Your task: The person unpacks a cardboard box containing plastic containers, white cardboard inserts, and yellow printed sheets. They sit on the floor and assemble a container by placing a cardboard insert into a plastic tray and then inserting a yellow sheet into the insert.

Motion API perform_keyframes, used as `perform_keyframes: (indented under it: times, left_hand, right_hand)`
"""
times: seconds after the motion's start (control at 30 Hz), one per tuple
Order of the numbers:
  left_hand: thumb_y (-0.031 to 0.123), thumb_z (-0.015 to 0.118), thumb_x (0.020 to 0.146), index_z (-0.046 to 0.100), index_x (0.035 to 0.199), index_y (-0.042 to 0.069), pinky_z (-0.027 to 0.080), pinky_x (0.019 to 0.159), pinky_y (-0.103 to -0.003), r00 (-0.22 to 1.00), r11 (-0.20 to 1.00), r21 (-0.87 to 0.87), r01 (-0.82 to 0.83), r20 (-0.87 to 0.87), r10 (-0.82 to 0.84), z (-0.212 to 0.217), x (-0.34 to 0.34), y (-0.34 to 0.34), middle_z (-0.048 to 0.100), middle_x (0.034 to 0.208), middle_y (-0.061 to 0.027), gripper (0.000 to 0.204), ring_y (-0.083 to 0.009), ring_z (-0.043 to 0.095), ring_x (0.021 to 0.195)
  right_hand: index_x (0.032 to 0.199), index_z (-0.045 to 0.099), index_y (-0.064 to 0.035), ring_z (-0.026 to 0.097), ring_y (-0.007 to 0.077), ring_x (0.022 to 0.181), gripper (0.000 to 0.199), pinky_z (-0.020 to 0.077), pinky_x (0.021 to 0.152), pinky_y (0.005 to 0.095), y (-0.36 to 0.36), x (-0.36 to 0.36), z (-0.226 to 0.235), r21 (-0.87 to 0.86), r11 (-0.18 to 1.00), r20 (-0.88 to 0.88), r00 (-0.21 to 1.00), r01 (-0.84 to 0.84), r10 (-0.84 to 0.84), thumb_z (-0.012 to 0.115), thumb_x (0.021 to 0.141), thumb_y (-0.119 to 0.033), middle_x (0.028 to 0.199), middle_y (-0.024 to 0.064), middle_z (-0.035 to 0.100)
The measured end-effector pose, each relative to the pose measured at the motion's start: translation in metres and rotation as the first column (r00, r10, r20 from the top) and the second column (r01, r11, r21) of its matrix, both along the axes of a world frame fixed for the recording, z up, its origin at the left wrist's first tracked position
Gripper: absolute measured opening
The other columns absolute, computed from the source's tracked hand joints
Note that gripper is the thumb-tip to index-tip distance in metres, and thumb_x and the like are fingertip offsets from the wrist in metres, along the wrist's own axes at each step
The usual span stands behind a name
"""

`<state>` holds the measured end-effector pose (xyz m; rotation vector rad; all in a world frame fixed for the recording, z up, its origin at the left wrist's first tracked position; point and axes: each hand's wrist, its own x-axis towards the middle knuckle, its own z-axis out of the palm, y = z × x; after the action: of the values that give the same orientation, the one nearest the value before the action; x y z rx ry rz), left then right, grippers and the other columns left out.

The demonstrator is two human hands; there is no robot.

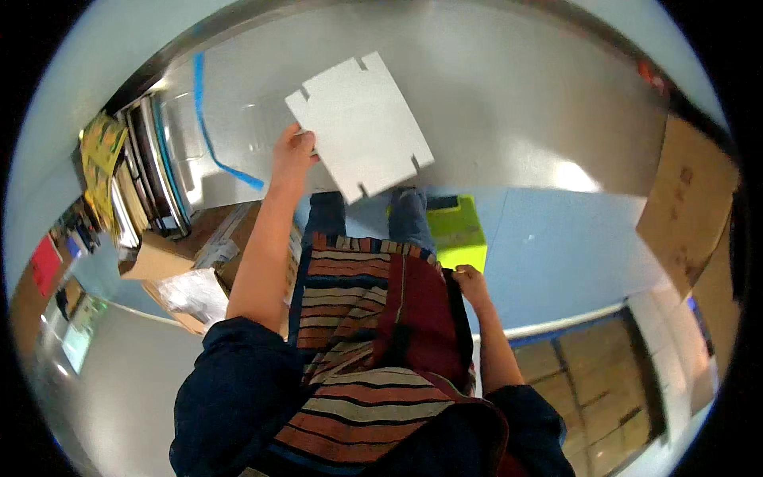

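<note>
A flat white board (364, 127) with narrow notches cut into its edges is held over the grey metal table. My left hand (296, 153) pinches it by its left edge, thumb on top, the other fingers partly hidden below. Down at my right side, my right hand (470, 285) is closed at the dark edge of a striped apron (350, 278) that I wear, its fingers seeming to grip the cloth. Just beyond that hand stands a bright yellow-green box (461, 230) with a dark opening on top.
The metal table (517, 95) spans the far side, with a strip of blue tape (205, 127) at its left. Books and folders (151, 167) stand at the left, above an open cardboard box (187, 262). Cardboard (691, 199) leans at the right; flat brown cartons (592, 389) lie lower right.
</note>
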<state>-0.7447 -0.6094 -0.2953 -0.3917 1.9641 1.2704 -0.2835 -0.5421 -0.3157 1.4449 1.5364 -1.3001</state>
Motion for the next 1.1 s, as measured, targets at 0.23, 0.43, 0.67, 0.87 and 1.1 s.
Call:
perform_keyframes:
  times: [0.23, 0.43, 0.67, 0.87, 1.1]
  left_hand:
    - [0.024, 0.058, 0.086, 0.060, 0.105, 0.005, 0.047, 0.079, -0.035, 0.735, 0.598, -0.537, 0.595, 0.064, -0.675, -0.019, 0.083, -0.207, 0.063, 0.098, -0.0147, 0.027, -0.0229, 0.061, 0.091]
    - [0.046, 0.048, 0.089, 0.053, 0.124, 0.010, 0.041, 0.090, -0.037, 0.656, 0.997, -0.078, -0.026, 0.751, 0.076, -0.054, 0.057, -0.223, 0.055, 0.121, -0.0106, 0.051, -0.0286, 0.055, 0.103]
    - [0.044, 0.049, 0.089, 0.053, 0.123, 0.010, 0.042, 0.089, -0.037, 0.796, 0.849, -0.298, 0.436, 0.568, -0.210, 0.006, 0.085, -0.255, 0.056, 0.120, -0.0107, 0.049, -0.0284, 0.055, 0.102]
    - [0.043, 0.049, 0.088, 0.053, 0.122, 0.009, 0.042, 0.088, -0.037, 0.772, 0.778, -0.304, 0.550, 0.541, -0.334, 0.054, 0.109, -0.274, 0.056, 0.118, -0.0108, 0.048, -0.0282, 0.055, 0.101]
    - [0.041, 0.050, 0.088, 0.054, 0.120, 0.009, 0.042, 0.087, -0.037, 0.772, 0.772, -0.312, 0.554, 0.538, -0.338, 0.090, 0.108, -0.300, 0.056, 0.117, -0.0108, 0.046, -0.0280, 0.055, 0.100]
  right_hand:
    - [0.102, 0.061, -0.0001, 0.058, 0.0313, 0.102, 0.038, 0.0457, 0.083, 0.0390, -0.139, 0.010, 0.003, -0.388, 0.829, 0.067, 0.910, 0.402, -0.410, 0.045, 0.090, -0.033, 0.102, 0.0232, 0.062]
    - [0.103, 0.060, 0.0001, 0.058, 0.0319, 0.102, 0.040, 0.0457, 0.083, 0.0393, -0.183, -0.001, -0.002, -0.389, 0.803, 0.146, 0.890, 0.452, -0.431, 0.047, 0.089, -0.034, 0.103, 0.0233, 0.061]
    - [0.105, 0.059, 0.0002, 0.057, 0.0326, 0.102, 0.041, 0.0457, 0.084, 0.0396, -0.208, 0.023, 0.054, -0.314, 0.835, 0.204, 0.891, 0.452, -0.406, 0.049, 0.087, -0.036, 0.103, 0.0233, 0.061]
    - [0.106, 0.058, 0.0004, 0.057, 0.0332, 0.102, 0.043, 0.0457, 0.084, 0.0399, -0.196, 0.060, 0.113, -0.271, 0.881, 0.242, 0.914, 0.387, -0.327, 0.051, 0.085, -0.037, 0.104, 0.0234, 0.061]
    - [0.107, 0.057, 0.0006, 0.057, 0.0339, 0.103, 0.046, 0.0457, 0.084, 0.0403, -0.172, 0.069, 0.150, -0.235, 0.915, 0.289, 0.923, 0.327, -0.255, 0.053, 0.083, -0.038, 0.104, 0.0234, 0.061]
